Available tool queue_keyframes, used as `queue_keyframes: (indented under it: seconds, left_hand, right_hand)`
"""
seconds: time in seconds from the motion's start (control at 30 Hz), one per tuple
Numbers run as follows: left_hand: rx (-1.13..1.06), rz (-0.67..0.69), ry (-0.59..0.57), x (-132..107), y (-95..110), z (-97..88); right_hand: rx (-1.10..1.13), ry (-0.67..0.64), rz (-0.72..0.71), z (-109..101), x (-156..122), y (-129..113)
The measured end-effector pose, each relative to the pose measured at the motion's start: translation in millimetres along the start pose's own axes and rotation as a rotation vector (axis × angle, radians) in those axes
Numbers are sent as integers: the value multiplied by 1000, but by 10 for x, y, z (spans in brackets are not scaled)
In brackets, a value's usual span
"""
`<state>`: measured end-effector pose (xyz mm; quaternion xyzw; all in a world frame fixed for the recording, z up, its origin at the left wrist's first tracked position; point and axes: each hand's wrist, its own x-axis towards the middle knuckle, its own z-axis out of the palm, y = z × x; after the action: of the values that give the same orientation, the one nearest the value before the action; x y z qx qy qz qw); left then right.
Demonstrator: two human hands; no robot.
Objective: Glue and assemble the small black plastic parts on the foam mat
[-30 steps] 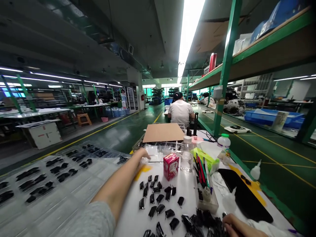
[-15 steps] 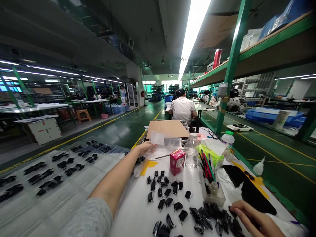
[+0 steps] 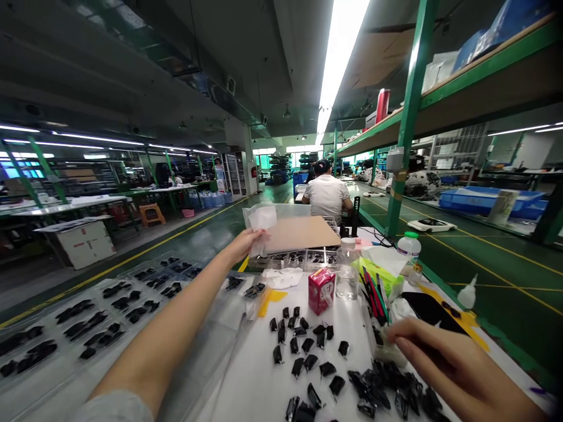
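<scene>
Pinching a clear plastic bag [image 3: 260, 221] between thumb and fingers, a worker's left hand [image 3: 245, 245] is holding it up over the far part of a white bench [image 3: 250, 381], the bag's long axis standing nearly upright. The right hand [image 3: 453, 366] is hovering at the bench's right side, its fingers [image 3: 413, 339] pressed together and curling toward the base of a clear pen holder [image 3: 387, 353]; whether they are pinching anything small, the view cannot tell. Just below those fingers, a heap of small black pieces [image 3: 407, 392] is lying on the bench, far nearer the right hand than the left. More black pieces [image 3: 308, 346] are spreading in loose rows toward the left arm, well apart from the raised bag. Beyond them, a pink carton [image 3: 321, 291] and a clear plastic bottle [image 3: 347, 272] are standing side by side, while a sheet of cardboard [image 3: 301, 233] is lying behind a row of compartmented trays [image 3: 299, 257]. Clear blister trays [image 3: 109, 308] holding black parts are stretching along the left, and a co-worker [image 3: 326, 196] in a white shirt is sitting at the far end beside green steel shelving [image 3: 411, 117].
</scene>
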<state>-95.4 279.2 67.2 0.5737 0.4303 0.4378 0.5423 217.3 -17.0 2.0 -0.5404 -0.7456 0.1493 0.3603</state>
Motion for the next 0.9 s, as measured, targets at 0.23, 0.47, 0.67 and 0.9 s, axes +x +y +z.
queue_keyframes:
  seconds: [0.23, 0.47, 0.67, 0.9]
  left_hand:
    - [47, 46, -48, -632, 528, -82]
    - [62, -47, -31, -1213, 532, 21]
    - [69, -107, -33, -1381, 526, 66]
    - [84, -130, -70, -1404, 528, 116]
  right_hand:
    - [-14, 61, 3, 155, 795, -130]
    - [61, -23, -3, 372, 905, -18]
    - [151, -127, -63, 309, 696, -196]
    - [134, -134, -64, 231, 623, -218]
